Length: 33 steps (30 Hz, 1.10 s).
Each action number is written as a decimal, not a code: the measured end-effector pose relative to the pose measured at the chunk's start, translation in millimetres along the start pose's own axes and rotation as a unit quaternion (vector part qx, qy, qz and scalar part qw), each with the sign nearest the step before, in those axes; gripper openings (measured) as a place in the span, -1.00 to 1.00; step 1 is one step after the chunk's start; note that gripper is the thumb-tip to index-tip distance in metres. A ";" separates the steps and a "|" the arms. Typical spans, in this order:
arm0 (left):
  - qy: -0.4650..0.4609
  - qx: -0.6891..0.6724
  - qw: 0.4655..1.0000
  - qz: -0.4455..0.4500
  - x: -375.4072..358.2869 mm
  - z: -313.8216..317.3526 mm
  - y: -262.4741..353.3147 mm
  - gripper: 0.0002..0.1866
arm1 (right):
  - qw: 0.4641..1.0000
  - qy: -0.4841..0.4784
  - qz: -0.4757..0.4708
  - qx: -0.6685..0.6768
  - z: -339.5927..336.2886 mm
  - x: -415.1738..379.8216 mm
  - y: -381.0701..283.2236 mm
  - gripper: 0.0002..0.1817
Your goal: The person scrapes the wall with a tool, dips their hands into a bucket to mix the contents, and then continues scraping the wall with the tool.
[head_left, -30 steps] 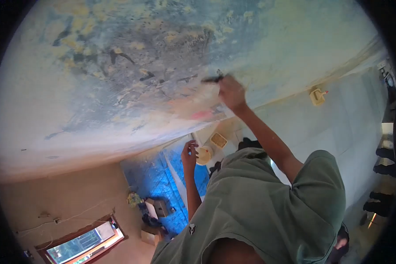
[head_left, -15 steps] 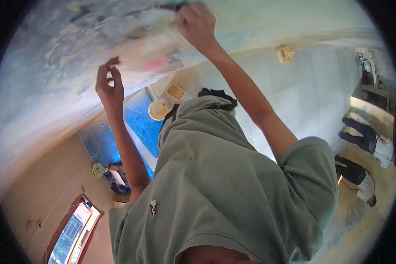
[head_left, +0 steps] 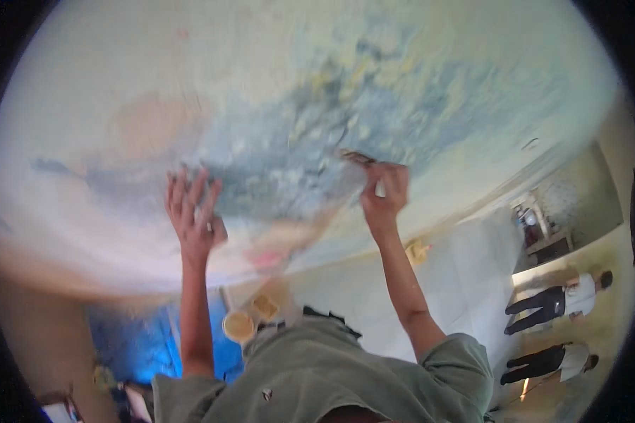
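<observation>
My right hand [head_left: 386,195] is closed around a small flat tool [head_left: 357,156] with a tan tip and a dark middle, like a paintbrush. Its tip is at the painted wall [head_left: 275,141], over a patch mottled in grey-blue and yellow. Whether the tip touches cannot be made out. Further left, my left hand [head_left: 196,208] is at the wall with its fingers stretched upward and spread, at the lower edge of the grey-blue area. Nothing shows in it. A pinkish smear lies on the wall between and below the two hands.
Below are a round bucket [head_left: 238,327] and a square tub [head_left: 265,307] with tan contents, beside a blue sheet [head_left: 137,342]. A yellow container [head_left: 417,252] sits on the pale floor behind my right forearm. Two people [head_left: 554,303] stand at the right.
The view has tilted up, showing more of the wall. My left hand has gone from loosely curled fingers to spread ones at the wall. My right hand still holds the tool.
</observation>
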<state>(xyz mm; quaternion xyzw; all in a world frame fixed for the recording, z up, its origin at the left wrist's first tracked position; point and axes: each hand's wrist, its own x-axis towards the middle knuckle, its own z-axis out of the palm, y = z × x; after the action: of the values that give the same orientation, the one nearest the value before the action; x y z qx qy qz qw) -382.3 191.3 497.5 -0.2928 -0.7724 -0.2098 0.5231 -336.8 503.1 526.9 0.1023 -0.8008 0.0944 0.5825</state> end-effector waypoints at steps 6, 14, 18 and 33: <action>-0.071 -0.121 0.975 -0.171 -99.8 4.1 33.5 -0.38 | 0.988 0.136 0.077 0.005 10.1 93.4 -27.3 -0.80; -0.178 -0.157 0.901 -0.362 -208.2 -78.8 42.8 -0.41 | 0.985 0.168 0.049 0.005 -5.1 122.7 -35.6 -0.80; -0.182 -0.116 0.903 -0.371 -235.7 -93.4 15.7 -0.42 | 0.987 0.161 0.006 0.001 -6.6 133.5 -21.3 -0.79; -0.126 -0.225 0.857 -0.446 -213.0 -75.7 47.9 -0.46 | 0.987 -0.012 -0.157 0.026 8.6 103.0 -38.6 -0.75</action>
<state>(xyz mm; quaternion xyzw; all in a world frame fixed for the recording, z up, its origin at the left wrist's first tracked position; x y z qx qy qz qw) -238.4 129.5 327.6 -0.0508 -0.8110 -0.5503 0.1918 -365.0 458.2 623.7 0.2434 -0.7791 0.0213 0.5773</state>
